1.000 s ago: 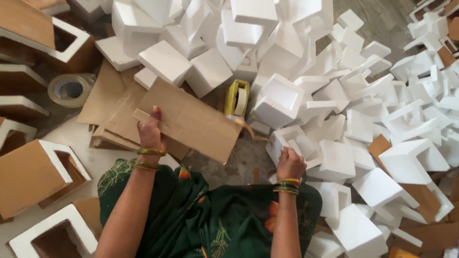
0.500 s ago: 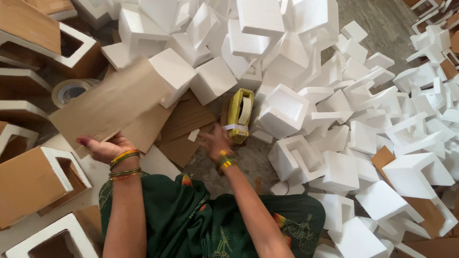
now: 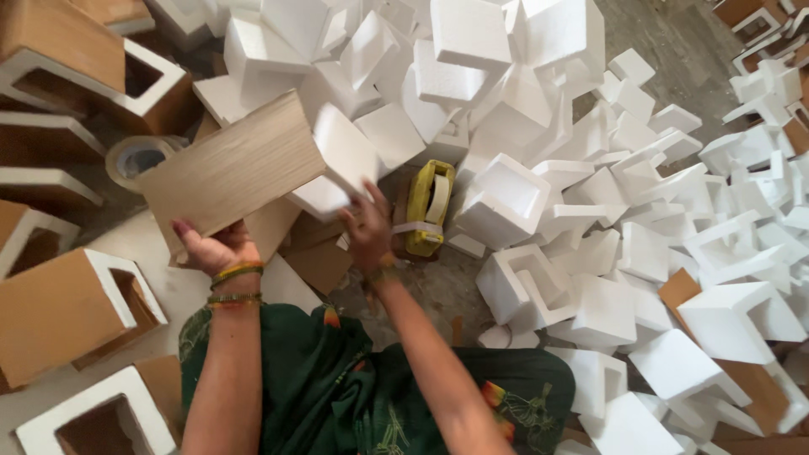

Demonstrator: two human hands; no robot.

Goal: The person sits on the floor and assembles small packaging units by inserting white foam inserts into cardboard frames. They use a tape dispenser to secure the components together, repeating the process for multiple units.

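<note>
My left hand (image 3: 212,248) grips the lower edge of a brown cardboard sheet (image 3: 229,168), lifted and tilted above the floor. My right hand (image 3: 367,226) reaches forward and holds a white foam corner block (image 3: 341,164) beside the sheet's right edge. A yellow tape dispenser (image 3: 428,206) lies on the floor just right of that hand. More brown cardboard sheets (image 3: 312,253) lie flat beneath both hands. Bangles ring both wrists, and a green garment covers my lap.
A big heap of white foam corner blocks (image 3: 539,126) fills the middle and right. Foam pieces wrapped in brown cardboard (image 3: 63,307) stand along the left. A tape roll (image 3: 135,156) lies behind the lifted sheet. Grey floor (image 3: 666,42) shows at the top right.
My left hand has lifted a cardboard sheet off the stack and raised it leftward. My right hand left the blocks on the right, swung left past the tape dispenser and took a foam block.
</note>
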